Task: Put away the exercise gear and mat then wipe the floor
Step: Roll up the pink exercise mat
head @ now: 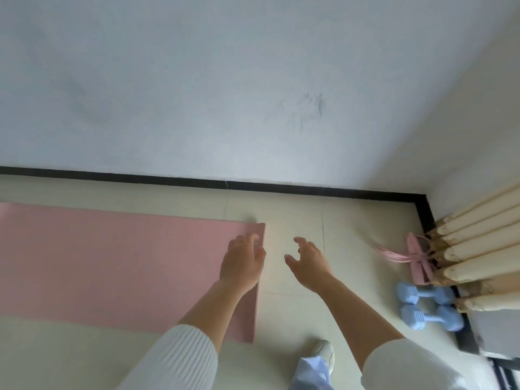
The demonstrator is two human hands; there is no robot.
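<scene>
My left hand [242, 263] touches the mat [112, 263] at its short end, grip unclear, while my right hand [308, 263] hovers spread and empty, likely to start rolling it.

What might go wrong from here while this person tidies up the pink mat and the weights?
1. Only the left hand is at the short edge of the flat pink exercise mat; the right hand hovers open over bare floor, so a roll may start crooked.
2. The two light blue dumbbells lie loose on the pale tile floor near the white shoe; a sideways step might trip on them.
</scene>
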